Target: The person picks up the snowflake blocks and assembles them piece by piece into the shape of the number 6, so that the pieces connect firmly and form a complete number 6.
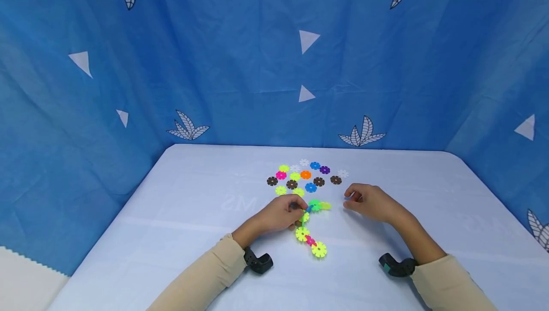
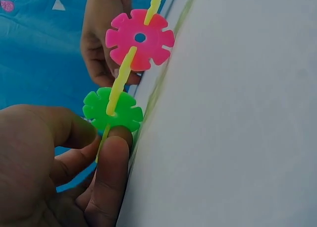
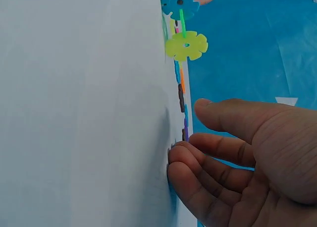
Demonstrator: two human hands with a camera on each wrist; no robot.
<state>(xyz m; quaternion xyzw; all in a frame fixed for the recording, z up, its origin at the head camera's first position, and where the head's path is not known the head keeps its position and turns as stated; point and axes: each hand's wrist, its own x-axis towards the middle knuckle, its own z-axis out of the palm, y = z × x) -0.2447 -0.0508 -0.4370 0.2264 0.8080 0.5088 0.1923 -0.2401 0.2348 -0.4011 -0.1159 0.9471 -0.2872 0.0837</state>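
Note:
My left hand (image 1: 280, 214) pinches a chain of interlocking plastic flower discs (image 1: 302, 234) between thumb and fingers. The chain bends round in front of the fingertips, with yellow, pink, green and blue discs slotted edge to edge. In the left wrist view a green disc (image 2: 113, 110) stands right at the fingertips, and a pink disc (image 2: 133, 36) lies further along. A yellow disc (image 3: 186, 45) forms the chain's right end. To the right of it, apart from the chain, my right hand (image 1: 372, 201) hovers low over the table with loosely bent fingers and nothing between them.
Several loose flower discs lie flat beyond the hands, among them an orange disc (image 1: 306, 175), a purple disc (image 1: 324, 170) and a brown disc (image 1: 336, 180). They rest on a white table (image 1: 180, 192). A blue curtain (image 1: 240, 63) hangs behind it.

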